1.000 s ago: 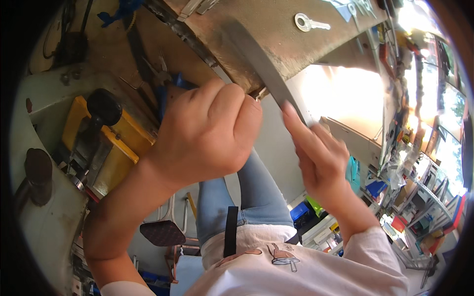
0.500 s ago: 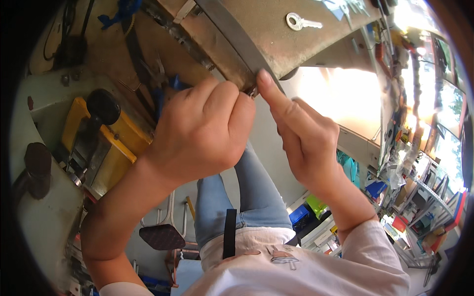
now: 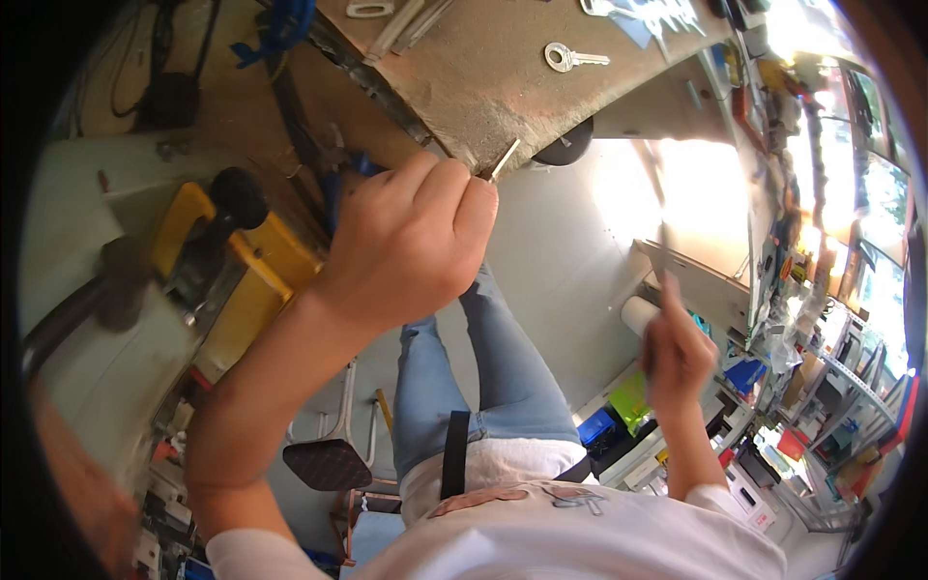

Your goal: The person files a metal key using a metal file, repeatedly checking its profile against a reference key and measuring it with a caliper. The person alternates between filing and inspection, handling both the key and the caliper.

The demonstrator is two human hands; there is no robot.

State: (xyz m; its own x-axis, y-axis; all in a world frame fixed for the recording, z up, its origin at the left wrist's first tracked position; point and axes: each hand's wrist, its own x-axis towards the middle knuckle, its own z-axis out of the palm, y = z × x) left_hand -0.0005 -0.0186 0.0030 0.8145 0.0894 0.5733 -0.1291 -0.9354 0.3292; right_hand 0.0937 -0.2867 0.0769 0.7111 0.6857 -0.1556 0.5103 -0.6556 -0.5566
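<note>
My left hand is closed in a fist at the near corner of the worktable. A thin brass-coloured key blade sticks out past its fingers; the rest of the key is hidden in the fist. Out to the right, clear of the table, my right hand grips a long flat file, blurred by motion, that points up and away. On the tabletop lies a silver key with a round head. Several more keys lie at the table's far right.
Metal strips rest at the table's far edge. A yellow machine part with a black knob stands to the left. Below are a dark-seated stool and crowded shelves at right. Another person's blurred hand shows at lower left.
My right hand has lifted the file off the table corner and swung it down to the right, uncovering the key blade. My left hand stays at the corner. A blurred hand has appeared at lower left.
</note>
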